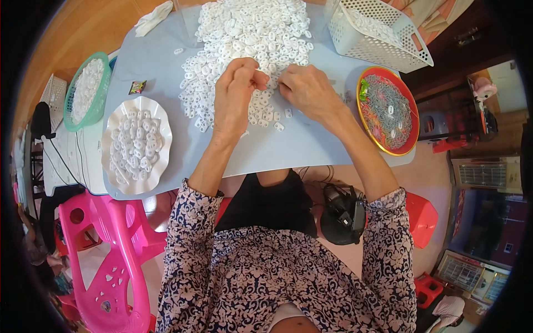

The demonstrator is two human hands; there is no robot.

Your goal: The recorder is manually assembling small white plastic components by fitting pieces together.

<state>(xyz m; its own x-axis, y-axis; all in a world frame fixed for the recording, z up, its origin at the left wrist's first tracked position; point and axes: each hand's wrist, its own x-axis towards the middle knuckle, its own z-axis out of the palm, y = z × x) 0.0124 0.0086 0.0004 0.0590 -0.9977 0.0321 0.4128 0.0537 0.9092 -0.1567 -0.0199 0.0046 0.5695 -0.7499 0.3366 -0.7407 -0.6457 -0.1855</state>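
Note:
A big heap of small white oval plastic pieces [252,33] with holes in them covers the middle of the grey-blue table [161,61]. Over its near part, my left hand [237,91] is closed, its thumb and fingers bent together. My right hand [310,91] faces it a short gap away, fingertips pinched. Whatever sits in either pinch is too small or hidden to make out. Left of my left forearm stands a scalloped white plate [112,166] filled with similar white pieces. Beyond my right wrist is a red tray [363,119] of small grey coil-like parts, with a few white pieces on top.
A white perforated basket [383,53] with white pieces stands at the far right. A green basket [70,108] of them is at far left. A small wrapped packet [137,87] and a white glove-like cloth [154,18] lie on the table. A pink plastic chair [119,233] stands below left.

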